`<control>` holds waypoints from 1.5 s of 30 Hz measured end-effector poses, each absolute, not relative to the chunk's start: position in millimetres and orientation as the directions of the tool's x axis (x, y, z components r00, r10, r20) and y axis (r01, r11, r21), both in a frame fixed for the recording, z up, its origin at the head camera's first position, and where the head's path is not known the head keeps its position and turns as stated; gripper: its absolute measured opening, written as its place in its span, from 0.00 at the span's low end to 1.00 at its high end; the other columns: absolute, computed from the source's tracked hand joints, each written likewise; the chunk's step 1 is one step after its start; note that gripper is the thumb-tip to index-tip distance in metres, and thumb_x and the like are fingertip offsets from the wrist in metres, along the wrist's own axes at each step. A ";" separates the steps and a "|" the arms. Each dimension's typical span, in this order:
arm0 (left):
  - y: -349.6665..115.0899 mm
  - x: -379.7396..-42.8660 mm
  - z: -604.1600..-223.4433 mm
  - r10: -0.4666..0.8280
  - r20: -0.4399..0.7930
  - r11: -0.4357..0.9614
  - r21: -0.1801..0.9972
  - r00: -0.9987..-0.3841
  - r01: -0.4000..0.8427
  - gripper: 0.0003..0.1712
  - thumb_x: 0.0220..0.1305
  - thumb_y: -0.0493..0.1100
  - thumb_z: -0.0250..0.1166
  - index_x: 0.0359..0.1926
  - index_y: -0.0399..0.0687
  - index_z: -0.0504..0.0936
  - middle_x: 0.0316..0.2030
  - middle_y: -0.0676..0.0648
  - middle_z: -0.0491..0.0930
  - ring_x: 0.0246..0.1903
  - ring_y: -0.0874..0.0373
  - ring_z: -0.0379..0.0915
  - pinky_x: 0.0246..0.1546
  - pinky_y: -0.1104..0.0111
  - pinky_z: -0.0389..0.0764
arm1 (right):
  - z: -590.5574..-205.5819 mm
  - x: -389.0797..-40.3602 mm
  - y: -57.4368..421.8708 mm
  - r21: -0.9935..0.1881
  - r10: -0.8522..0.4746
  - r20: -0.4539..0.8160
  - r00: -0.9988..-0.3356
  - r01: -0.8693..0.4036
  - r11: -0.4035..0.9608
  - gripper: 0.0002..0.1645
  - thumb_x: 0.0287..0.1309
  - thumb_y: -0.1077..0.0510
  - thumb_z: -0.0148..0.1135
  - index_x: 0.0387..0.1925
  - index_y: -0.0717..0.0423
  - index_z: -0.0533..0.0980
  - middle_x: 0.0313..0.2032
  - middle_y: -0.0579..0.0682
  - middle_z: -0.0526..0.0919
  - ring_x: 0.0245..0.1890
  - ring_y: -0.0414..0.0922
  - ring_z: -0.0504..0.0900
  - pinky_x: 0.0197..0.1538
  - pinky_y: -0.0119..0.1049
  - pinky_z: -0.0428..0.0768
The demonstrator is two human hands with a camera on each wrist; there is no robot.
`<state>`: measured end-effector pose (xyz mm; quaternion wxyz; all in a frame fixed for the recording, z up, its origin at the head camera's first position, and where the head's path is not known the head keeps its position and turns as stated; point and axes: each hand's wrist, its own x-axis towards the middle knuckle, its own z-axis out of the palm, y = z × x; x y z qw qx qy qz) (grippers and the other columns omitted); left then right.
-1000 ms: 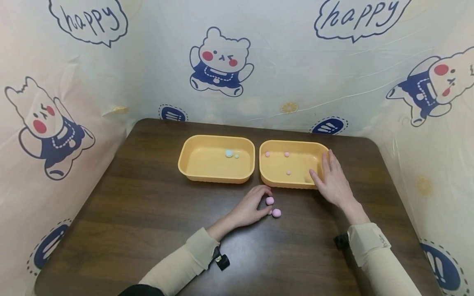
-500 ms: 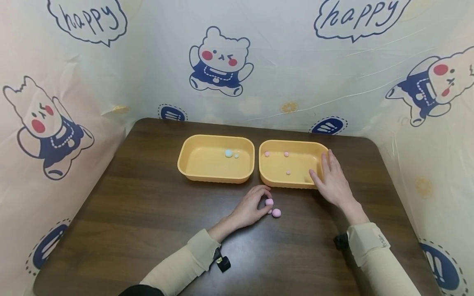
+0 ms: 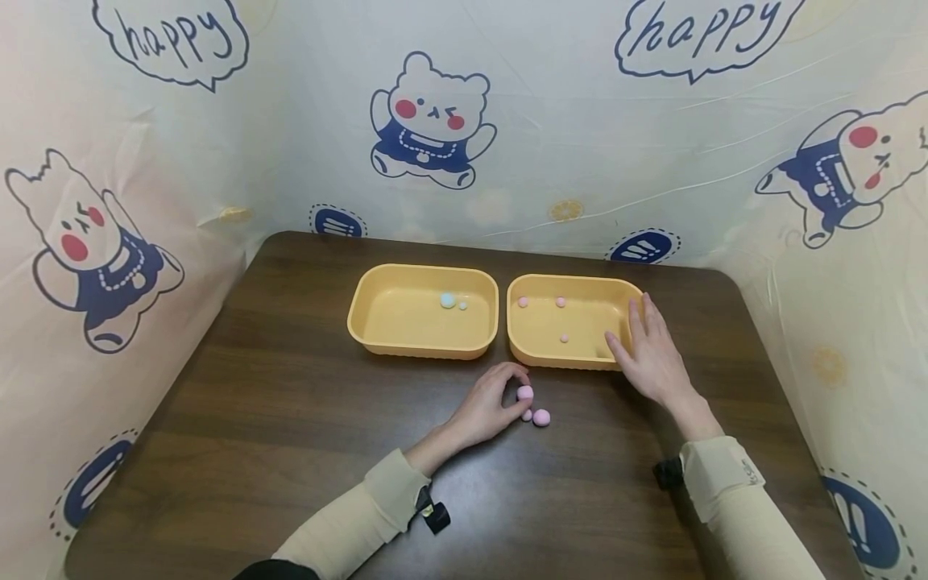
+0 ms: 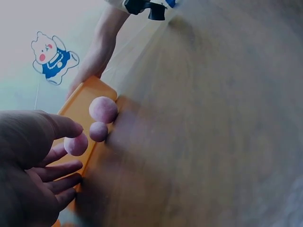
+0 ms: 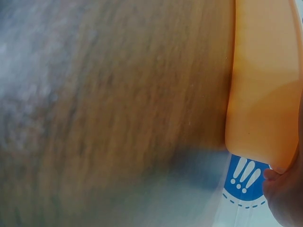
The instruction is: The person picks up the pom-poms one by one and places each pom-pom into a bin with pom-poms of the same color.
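My left hand [image 3: 487,409], in front of the right-hand yellow tray [image 3: 565,362], pinches a pink ball [image 3: 525,393] between thumb and fingers. Close by on the table lie a smaller pink ball [image 3: 527,416] and a larger pink ball [image 3: 541,417]. In the left wrist view, the thumb touches the held ball [image 4: 76,144] and the other fingers spread beyond it. My right hand [image 3: 658,362] holds that tray at its right front corner, thumb over the inside and fingers along the right rim. The right wrist view shows a fingertip against the tray's outer wall [image 5: 262,94].
Several small pink balls, one of them at the back [image 3: 561,302], lie inside the right-hand tray. Left of it stands another yellow tray [image 3: 416,352] holding a larger blue ball [image 3: 448,300] and a tiny blue ball [image 3: 463,306]. A printed curtain [image 3: 551,137] hangs behind the brown table [image 3: 304,419].
The pink ball at my left fingers has shifted slightly left, in between thumb and fingers, and the smaller ball below shows more. My right hand and both trays keep their places.
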<state>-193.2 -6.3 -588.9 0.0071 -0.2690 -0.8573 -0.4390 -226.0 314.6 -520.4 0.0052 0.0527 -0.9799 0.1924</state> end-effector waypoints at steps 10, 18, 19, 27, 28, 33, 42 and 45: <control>-11.2 -202.4 -598.2 0.423 0.235 0.489 0.754 -0.875 0.439 0.15 0.68 0.45 0.77 0.51 0.56 0.83 0.50 0.56 0.86 0.56 0.60 0.80 0.62 0.60 0.84 | -520.2 -226.2 314.0 -0.377 -0.097 0.022 -0.995 -0.098 0.921 0.56 0.83 0.30 0.42 0.89 0.64 0.40 0.88 0.70 0.35 0.87 0.73 0.44 0.83 0.76 0.55; -16.7 -204.8 -598.3 0.401 0.245 0.489 0.758 -0.883 0.432 0.14 0.68 0.45 0.77 0.51 0.57 0.85 0.48 0.57 0.88 0.52 0.61 0.83 0.57 0.61 0.85 | -520.6 -226.6 314.4 -0.375 -0.099 0.019 -0.995 -0.099 0.922 0.56 0.83 0.30 0.41 0.88 0.64 0.39 0.88 0.71 0.36 0.87 0.73 0.44 0.83 0.76 0.55; -17.4 -205.2 -598.0 0.402 0.244 0.488 0.758 -0.883 0.432 0.14 0.68 0.45 0.77 0.51 0.57 0.85 0.48 0.57 0.88 0.52 0.61 0.83 0.57 0.61 0.85 | -520.7 -226.6 314.3 -0.375 -0.100 0.020 -0.995 -0.100 0.922 0.56 0.83 0.30 0.41 0.88 0.64 0.39 0.88 0.71 0.36 0.87 0.73 0.44 0.83 0.76 0.55; -21.8 -207.4 -595.1 0.411 0.210 0.479 0.778 -0.887 0.406 0.15 0.68 0.45 0.77 0.52 0.58 0.84 0.49 0.59 0.88 0.53 0.64 0.83 0.59 0.62 0.85 | -521.0 -226.7 314.0 -0.377 -0.101 0.029 -0.994 -0.105 0.920 0.56 0.83 0.30 0.42 0.88 0.65 0.40 0.88 0.71 0.37 0.86 0.73 0.45 0.83 0.76 0.55; -22.2 -207.4 -594.9 0.412 0.208 0.474 0.783 -0.887 0.403 0.15 0.68 0.45 0.77 0.52 0.58 0.84 0.49 0.59 0.88 0.53 0.64 0.83 0.59 0.62 0.85 | -521.0 -226.6 314.0 -0.377 -0.101 0.030 -0.994 -0.105 0.920 0.56 0.83 0.30 0.42 0.88 0.65 0.40 0.88 0.71 0.37 0.86 0.73 0.45 0.83 0.76 0.55; -24.2 -206.5 -592.5 0.409 0.199 0.451 0.804 -0.891 0.387 0.14 0.67 0.43 0.77 0.51 0.57 0.84 0.47 0.58 0.90 0.52 0.66 0.85 0.59 0.63 0.86 | -521.2 -226.5 314.2 -0.375 -0.104 0.035 -0.994 -0.110 0.920 0.56 0.84 0.30 0.42 0.88 0.65 0.40 0.88 0.71 0.37 0.86 0.73 0.45 0.83 0.75 0.56; -28.3 -205.0 -588.8 0.406 0.190 0.438 0.818 -0.894 0.373 0.14 0.67 0.42 0.77 0.50 0.57 0.84 0.46 0.58 0.91 0.51 0.67 0.86 0.58 0.66 0.87 | -520.9 -226.5 314.4 -0.375 -0.106 0.033 -0.994 -0.111 0.920 0.56 0.84 0.30 0.42 0.88 0.65 0.40 0.88 0.71 0.37 0.86 0.73 0.45 0.83 0.75 0.55; -30.2 -205.3 -588.3 0.405 0.182 0.442 0.819 -0.896 0.366 0.15 0.66 0.41 0.77 0.51 0.56 0.85 0.47 0.58 0.91 0.50 0.67 0.86 0.58 0.66 0.87 | -520.5 -226.6 314.1 -0.378 -0.107 0.028 -0.994 -0.109 0.919 0.56 0.84 0.30 0.42 0.88 0.65 0.39 0.88 0.71 0.36 0.87 0.73 0.44 0.84 0.75 0.54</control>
